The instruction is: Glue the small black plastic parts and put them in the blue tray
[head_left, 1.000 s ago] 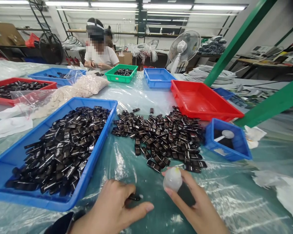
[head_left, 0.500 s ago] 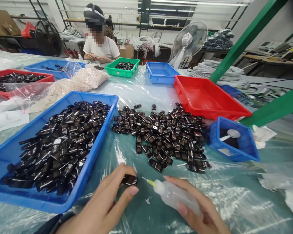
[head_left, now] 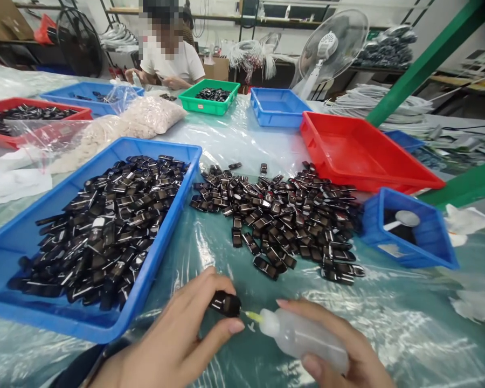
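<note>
Between the thumb and fingers of my left hand [head_left: 186, 328] is a small glossy dark piece shaped like a toy car [head_left: 225, 304]. My right hand [head_left: 339, 339] is wrapped round a translucent squeeze bottle [head_left: 307, 337] with a yellow needle tip, lying nearly level. The needle points left at the near end of the held piece; whether it touches cannot be made out. Beyond my hands a loose pile of similar dark pieces [head_left: 275, 215] lies on the plastic-covered table [head_left: 210, 242]. To the left, a long blue tray [head_left: 153, 285] holds many more.
A small blue bin [head_left: 412, 248] with a ladle-like scoop [head_left: 406, 218] stands right of the pile. Behind are a red tray [head_left: 359, 145], a blue tray [head_left: 278, 110] and a green tray [head_left: 210, 102] of dark pieces. A person [head_left: 173, 59] sits across the table. A green post [head_left: 420, 70] slants at right.
The needle tip has come up to the held toy car, closing the earlier gap. The toy car shows more between my left fingers. The view has shifted slightly.
</note>
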A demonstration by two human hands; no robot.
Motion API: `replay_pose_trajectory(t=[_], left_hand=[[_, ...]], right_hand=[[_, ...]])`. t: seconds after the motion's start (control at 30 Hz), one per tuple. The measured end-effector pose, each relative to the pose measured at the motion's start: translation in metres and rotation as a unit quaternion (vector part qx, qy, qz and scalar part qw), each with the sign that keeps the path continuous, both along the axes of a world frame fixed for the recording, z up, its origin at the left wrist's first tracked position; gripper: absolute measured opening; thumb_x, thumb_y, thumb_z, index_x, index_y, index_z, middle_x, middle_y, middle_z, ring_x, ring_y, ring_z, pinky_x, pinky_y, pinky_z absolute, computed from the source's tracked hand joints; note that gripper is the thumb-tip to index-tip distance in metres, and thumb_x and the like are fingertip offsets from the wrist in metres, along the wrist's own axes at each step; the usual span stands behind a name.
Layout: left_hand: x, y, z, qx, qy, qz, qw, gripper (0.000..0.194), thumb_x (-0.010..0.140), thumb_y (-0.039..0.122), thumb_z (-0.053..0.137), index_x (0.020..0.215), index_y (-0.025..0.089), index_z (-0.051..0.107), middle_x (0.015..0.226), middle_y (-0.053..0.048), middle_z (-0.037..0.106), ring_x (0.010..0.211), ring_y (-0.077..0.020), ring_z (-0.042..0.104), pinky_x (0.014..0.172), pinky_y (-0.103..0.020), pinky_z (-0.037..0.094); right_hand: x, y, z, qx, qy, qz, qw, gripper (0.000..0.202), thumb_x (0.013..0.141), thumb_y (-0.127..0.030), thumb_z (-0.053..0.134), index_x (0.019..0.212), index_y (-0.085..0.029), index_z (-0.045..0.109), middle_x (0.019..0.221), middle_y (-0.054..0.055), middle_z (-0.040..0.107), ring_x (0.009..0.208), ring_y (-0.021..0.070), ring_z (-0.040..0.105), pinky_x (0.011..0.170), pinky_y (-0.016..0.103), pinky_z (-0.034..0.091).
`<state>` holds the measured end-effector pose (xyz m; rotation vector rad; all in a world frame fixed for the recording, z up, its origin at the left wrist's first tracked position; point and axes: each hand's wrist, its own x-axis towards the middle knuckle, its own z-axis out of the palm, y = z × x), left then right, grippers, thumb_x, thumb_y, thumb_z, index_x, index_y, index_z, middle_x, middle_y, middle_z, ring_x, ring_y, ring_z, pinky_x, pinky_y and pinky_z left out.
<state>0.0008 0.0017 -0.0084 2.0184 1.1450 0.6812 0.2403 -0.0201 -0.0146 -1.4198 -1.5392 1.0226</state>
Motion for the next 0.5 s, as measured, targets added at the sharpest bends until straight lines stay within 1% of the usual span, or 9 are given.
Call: replay_pose_trajectory(t=[0.03,0.1,0.17,0.2,0.27,0.33,0.5], left_hand=[[-0.0003,-0.0016,-0.0013,0.000,0.009,0.002,1.000,0.013,0.096,0.031,0.046,0.108,0.027,0.048,0.089,-0.002,0.058,0.081,-0.0203,0.059,0.073,-0.032,0.051],[-0.0008,-0.0049,-0.0039,0.004,0.025,0.012,1.000,0.016,0.097,0.034,0.043,0.111,0.027,0.048,0.097,-0.004,0.060,0.095,-0.0237,0.059,0.081,-0.036,0.051],[-0.0011,-0.0070,-0.0051,0.011,0.036,0.009,0.999,0.017,0.097,0.037,0.042,0.112,0.029,0.047,0.104,-0.005,0.060,0.106,-0.0254,0.057,0.089,-0.039,0.048],[-0.0012,-0.0072,-0.0048,0.016,0.038,0.001,0.999,0.017,0.097,0.037,0.043,0.112,0.029,0.046,0.104,-0.004,0.060,0.108,-0.0251,0.056,0.092,-0.039,0.047],[-0.0010,-0.0061,-0.0027,0.023,0.035,-0.023,0.999,0.015,0.097,0.036,0.046,0.110,0.029,0.044,0.102,-0.003,0.061,0.106,-0.0231,0.058,0.093,-0.036,0.047],[-0.0004,-0.0040,0.0001,0.027,0.031,-0.038,0.998,0.014,0.097,0.035,0.046,0.110,0.029,0.043,0.099,-0.002,0.061,0.100,-0.0215,0.061,0.088,-0.033,0.049],[0.0017,-0.0010,0.0024,0.019,0.019,-0.045,0.999,0.013,0.097,0.032,0.046,0.109,0.027,0.043,0.094,-0.002,0.060,0.088,-0.0201,0.062,0.076,-0.030,0.050]], right_hand=[[0.0016,0.0014,0.0000,-0.003,0.010,0.020,1.000,0.028,0.071,-0.050,0.071,0.099,-0.044,0.073,0.089,-0.001,0.075,0.072,0.0216,0.071,0.061,0.029,0.058],[0.0044,0.0032,0.0001,-0.024,0.034,0.051,0.998,0.031,0.069,-0.041,0.076,0.099,-0.043,0.072,0.084,-0.002,0.074,0.065,0.0193,0.069,0.054,0.025,0.055],[0.0053,0.0034,0.0002,-0.054,0.051,0.050,0.996,0.031,0.066,-0.036,0.078,0.096,-0.040,0.071,0.079,-0.003,0.073,0.058,0.0169,0.066,0.049,0.023,0.052],[0.0049,0.0031,0.0003,-0.068,0.059,0.040,0.995,0.030,0.064,-0.034,0.078,0.093,-0.038,0.071,0.076,-0.003,0.072,0.056,0.0159,0.063,0.048,0.022,0.050],[0.0030,0.0021,0.0007,-0.083,0.070,0.021,0.994,0.028,0.062,-0.033,0.079,0.089,-0.036,0.071,0.072,-0.004,0.070,0.053,0.0150,0.060,0.046,0.021,0.046],[0.0008,0.0014,0.0018,-0.089,0.076,0.017,0.993,0.028,0.060,-0.031,0.079,0.087,-0.036,0.071,0.070,-0.004,0.069,0.053,0.0150,0.059,0.047,0.022,0.045],[-0.0008,0.0022,0.0060,-0.081,0.056,0.012,0.995,0.024,0.062,-0.035,0.079,0.085,-0.037,0.072,0.070,-0.004,0.069,0.054,0.0160,0.060,0.046,0.023,0.044]])
